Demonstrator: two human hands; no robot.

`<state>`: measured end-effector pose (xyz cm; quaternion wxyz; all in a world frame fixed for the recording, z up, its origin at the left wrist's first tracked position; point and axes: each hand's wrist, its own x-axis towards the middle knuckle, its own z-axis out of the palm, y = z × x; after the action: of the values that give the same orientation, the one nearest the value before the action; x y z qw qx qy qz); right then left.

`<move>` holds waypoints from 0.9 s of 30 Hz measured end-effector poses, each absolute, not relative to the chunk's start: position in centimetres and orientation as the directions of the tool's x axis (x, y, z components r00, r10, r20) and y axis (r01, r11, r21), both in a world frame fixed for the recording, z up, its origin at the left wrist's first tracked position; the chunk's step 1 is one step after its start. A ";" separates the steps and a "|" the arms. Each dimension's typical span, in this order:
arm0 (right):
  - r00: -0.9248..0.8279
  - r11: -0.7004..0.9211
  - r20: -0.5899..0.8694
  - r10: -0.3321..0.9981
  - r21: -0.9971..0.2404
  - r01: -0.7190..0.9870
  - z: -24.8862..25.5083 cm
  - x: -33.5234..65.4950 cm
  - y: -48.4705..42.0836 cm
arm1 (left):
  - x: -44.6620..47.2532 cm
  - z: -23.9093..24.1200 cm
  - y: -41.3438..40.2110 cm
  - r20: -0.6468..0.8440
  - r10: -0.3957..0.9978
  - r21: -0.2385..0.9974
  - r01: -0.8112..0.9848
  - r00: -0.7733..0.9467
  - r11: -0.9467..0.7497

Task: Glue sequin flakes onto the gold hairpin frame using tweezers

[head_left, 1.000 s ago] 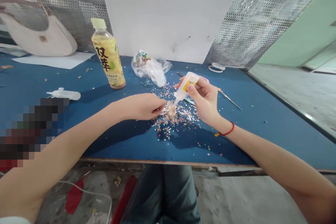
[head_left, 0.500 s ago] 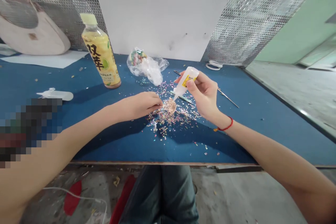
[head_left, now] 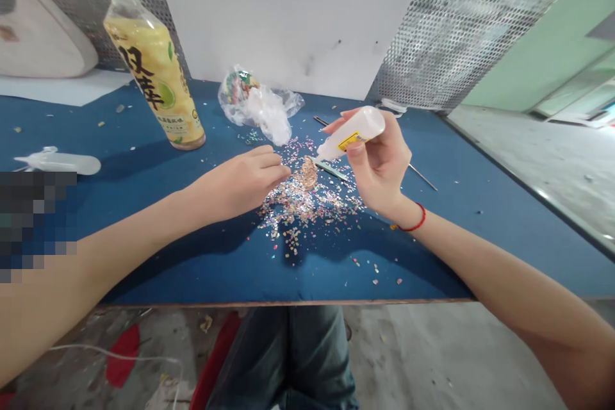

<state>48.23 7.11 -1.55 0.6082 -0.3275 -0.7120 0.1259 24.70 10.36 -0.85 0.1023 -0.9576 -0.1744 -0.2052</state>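
My right hand (head_left: 382, 163) is closed around a small white squeeze bottle (head_left: 353, 132) with a yellow label, held tilted with its nozzle pointing down to the left. The nozzle tip is at the edge of a small rose-gold, glittery round piece (head_left: 309, 173). My left hand (head_left: 252, 179) pinches this piece at its left side, fingers pressed together. Loose iridescent sequins (head_left: 298, 205) lie scattered on the blue tabletop beneath both hands. Just behind the piece lies a pale green stick-like tool (head_left: 331, 171), partly covered by the bottle.
A yellow drink bottle (head_left: 154, 77) stands at the back left. Behind my left hand sits a crumpled clear plastic bag (head_left: 259, 102). Another white squeeze bottle (head_left: 67, 162) lies at the left. A thin metal tool (head_left: 423, 177) rests beyond my right hand. A white board (head_left: 288, 19) rises behind.
The squeeze bottle has tipped from steep to flatter, its base swinging right. The rose-gold piece has turned more edge-on in my left hand. My view has shifted slightly.
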 end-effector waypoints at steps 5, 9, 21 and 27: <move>-0.055 0.814 0.832 0.552 -0.523 0.253 -1.6 48.2 7.0 | 24.8 -0.9 10.1 0.426 0.285 -0.164 0.383 0.859 -0.909; -0.091 0.840 0.853 0.513 -0.478 0.255 -1.5 48.2 7.1 | 24.8 -0.9 10.1 0.472 0.217 -0.224 0.354 0.855 -0.908; -0.189 0.926 0.927 0.324 -0.269 0.264 -2.3 48.5 8.5 | 24.9 -1.1 10.0 0.515 0.152 -0.236 0.310 0.844 -0.921; -0.179 0.921 0.929 0.324 -0.267 0.283 -2.1 48.5 8.4 | 25.1 -1.0 9.8 0.530 0.155 -0.210 0.306 0.834 -0.929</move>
<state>48.49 8.35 -2.14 0.6094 -0.1978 -0.7676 0.0168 25.10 9.83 -1.00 0.1446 -0.9466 -0.1217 -0.2611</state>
